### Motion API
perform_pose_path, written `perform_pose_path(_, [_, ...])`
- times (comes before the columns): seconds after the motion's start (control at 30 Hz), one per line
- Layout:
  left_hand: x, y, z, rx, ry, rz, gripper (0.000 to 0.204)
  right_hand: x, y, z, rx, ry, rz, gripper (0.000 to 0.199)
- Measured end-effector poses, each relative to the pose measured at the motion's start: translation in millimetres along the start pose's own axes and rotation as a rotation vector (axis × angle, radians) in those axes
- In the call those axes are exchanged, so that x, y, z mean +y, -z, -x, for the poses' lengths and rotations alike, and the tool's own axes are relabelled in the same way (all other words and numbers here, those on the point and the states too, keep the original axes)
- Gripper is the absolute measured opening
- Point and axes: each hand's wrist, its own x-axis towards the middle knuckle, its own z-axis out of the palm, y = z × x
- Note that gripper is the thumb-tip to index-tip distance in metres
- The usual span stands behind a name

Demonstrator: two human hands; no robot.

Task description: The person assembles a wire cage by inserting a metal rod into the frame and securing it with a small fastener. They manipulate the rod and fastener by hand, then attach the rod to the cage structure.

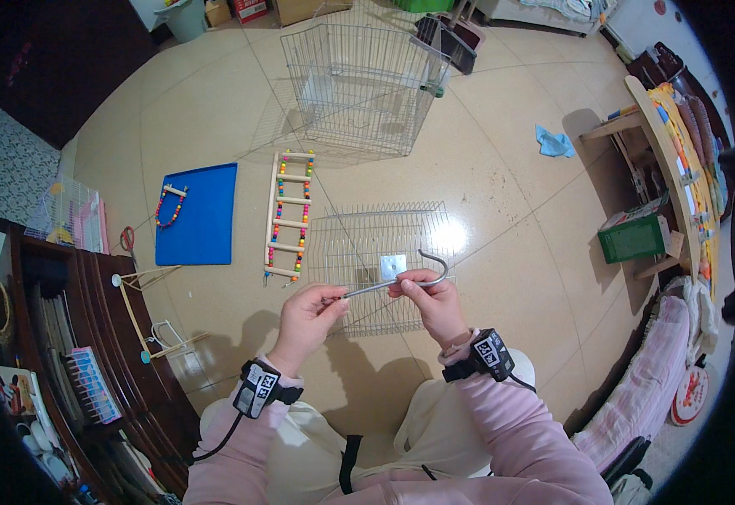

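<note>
Two pink sleeves (514,417), two hands (302,324) on one metal hook (372,289)

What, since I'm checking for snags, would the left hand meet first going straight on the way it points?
Past the metal hook it holds, the left hand would likely meet the wire grid first, as that lies ahead in the picture; depth is unclear, so it might pass above.
</note>
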Motion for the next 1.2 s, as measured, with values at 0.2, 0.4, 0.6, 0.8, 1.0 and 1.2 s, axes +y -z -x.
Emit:
perform_pose_path(0.2, [0.5,-3.2,2.1,0.046,-0.190,-0.222,0.015,1.2,-2.4,0.0,0.048,-0.053,-0.027,0.017])
perform_pose_path(0.4, [3.2,-6.8,0.4,0.032,-0.105,-0.206,0.016,4.1,-3.1,-1.7,0.137,-0.154,-0.072,0.018])
perform_pose_path(0.6, [-0.1,-16.0,-0.6,0.108,0.307,0.284,0.018,11.5,-3.1,-2.7,0.190,-0.189,-0.084,0.018])
perform_pose_path(0.8, [2.1,-7.6,-2.6,0.096,0.396,0.419,0.019,14.1,-0.7,-4.0,0.169,-0.146,-0.105,0.016])
perform_pose_path(1.0, [-0.2,-9.2,-1.6,0.059,0.378,0.153,0.015,16.9,-0.7,-4.8,0.120,-0.057,0.001,0.017])
perform_pose_path(1.2, [-7.0,-8.5,-0.1,0.090,0.187,-0.023,0.011,16.9,-0.8,-4.6,0.111,-0.054,0.007,0.016])
